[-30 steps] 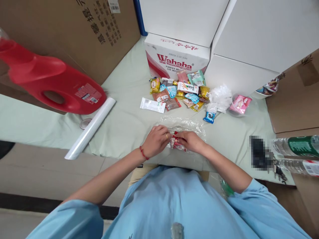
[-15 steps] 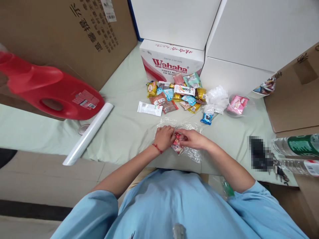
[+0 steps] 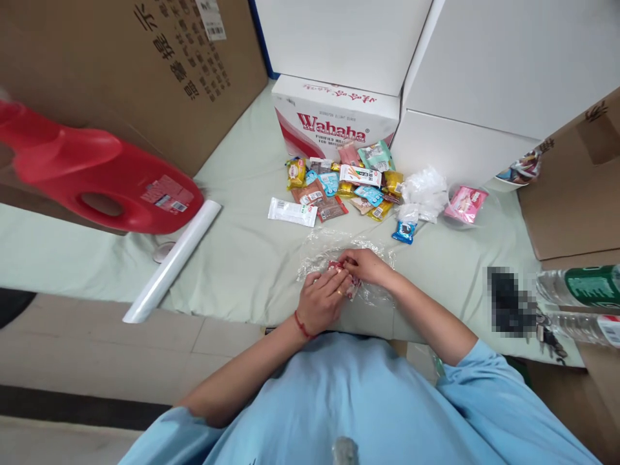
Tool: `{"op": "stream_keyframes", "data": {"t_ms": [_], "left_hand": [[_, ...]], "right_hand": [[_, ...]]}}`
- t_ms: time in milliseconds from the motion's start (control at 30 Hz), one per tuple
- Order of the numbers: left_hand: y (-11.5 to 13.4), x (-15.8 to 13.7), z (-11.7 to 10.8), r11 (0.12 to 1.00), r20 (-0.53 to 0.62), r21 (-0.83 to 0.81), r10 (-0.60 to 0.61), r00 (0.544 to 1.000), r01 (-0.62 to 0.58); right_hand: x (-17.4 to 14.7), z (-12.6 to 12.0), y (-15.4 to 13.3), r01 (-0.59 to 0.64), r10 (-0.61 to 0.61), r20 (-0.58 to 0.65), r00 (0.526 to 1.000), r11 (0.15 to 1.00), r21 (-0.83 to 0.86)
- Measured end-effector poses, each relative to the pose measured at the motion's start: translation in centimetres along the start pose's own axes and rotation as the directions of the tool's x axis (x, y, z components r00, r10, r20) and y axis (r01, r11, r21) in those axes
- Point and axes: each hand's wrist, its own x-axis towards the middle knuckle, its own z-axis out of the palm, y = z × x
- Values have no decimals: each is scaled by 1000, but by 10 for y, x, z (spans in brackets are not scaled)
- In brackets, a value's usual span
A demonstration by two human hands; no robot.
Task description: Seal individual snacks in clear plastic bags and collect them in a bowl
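Note:
A red and pink snack packet (image 3: 334, 265) lies on a crumpled sheet of clear plastic film (image 3: 312, 250) at the front of the cloth-covered surface. My left hand (image 3: 323, 298), with a red string on the wrist, rests across the packet with its fingers stretched out and flat, covering much of it. At the packet's upper right, the fingers of my right hand (image 3: 364, 265) are bent together in a pinch on its edge. What exactly sits between those fingertips is partly hidden.
Beyond the film lies a pile of wrapped snacks (image 3: 334, 187) before a Wahaha carton (image 3: 334, 119). A red jug (image 3: 111, 174) and a white roll (image 3: 174, 261) are on the left. To the right are a pink packet (image 3: 465, 204), keys (image 3: 549, 339) and water bottles (image 3: 581, 286).
My left hand has moved down and flattened over the packet, its fingers stretching out from a bent grip. My right hand has shifted slightly up, its fingers drawn together at the packet's top.

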Motion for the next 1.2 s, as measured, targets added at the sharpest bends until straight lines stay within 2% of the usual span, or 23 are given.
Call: {"op": "stream_keyframes", "data": {"t_ms": [100,167,233,300,333,400,533,600,633,700,800,900,967,1000,1067,1133,1200], "left_hand": [[-1,7,16,995,65,37,-97,993,95],[-5,10,22,993,96,38,-112,989,108],[-7,11,23,993,125,36,-113,986,109],[-6,12,22,993,134,39,-115,984,111],[-5,13,21,993,134,41,-118,984,114],[-3,14,19,991,138,48,-130,982,124],[0,15,19,988,179,65,-150,972,140],[1,14,19,987,202,58,-158,967,149],[1,13,19,987,207,53,-161,965,154],[1,12,19,987,203,46,-159,966,153],[-1,10,21,985,200,35,-175,964,171],[-11,5,24,979,205,-92,-160,966,182],[-21,1,25,949,164,-245,-159,974,196],[-27,0,24,923,129,-309,-197,972,228],[-41,-1,22,857,63,-370,-362,930,358],[-55,2,18,787,8,-331,-549,836,521],[-68,8,16,724,-44,-237,-674,738,648]], "right_hand": [[1,-12,4,-14,15,26,1000,1000,-28],[1,-25,7,-41,40,-7,999,995,-92],[2,-37,10,-87,55,-147,988,971,-224],[7,-45,9,-124,9,-303,953,924,-362],[10,-46,8,-133,-21,-344,939,899,-417],[19,-45,5,-130,-31,-321,947,874,-468],[30,-45,-1,-153,107,-142,984,916,-370],[24,-45,-6,-114,90,-94,992,949,-295],[18,-45,-9,-64,45,-78,996,963,-261],[1,-37,-15,84,-95,-35,995,971,-225],[-28,-10,-20,257,-272,-4,962,913,-316],[-48,23,-13,275,-334,-84,939,874,-400],[-55,39,-4,268,-351,-124,928,862,-430],[-57,45,0,260,-350,-128,928,854,-450],[-59,53,5,232,-332,-115,936,831,-506],[-60,56,5,208,-310,-90,946,800,-563],[-60,57,1,200,-299,-64,952,768,-608]]}}
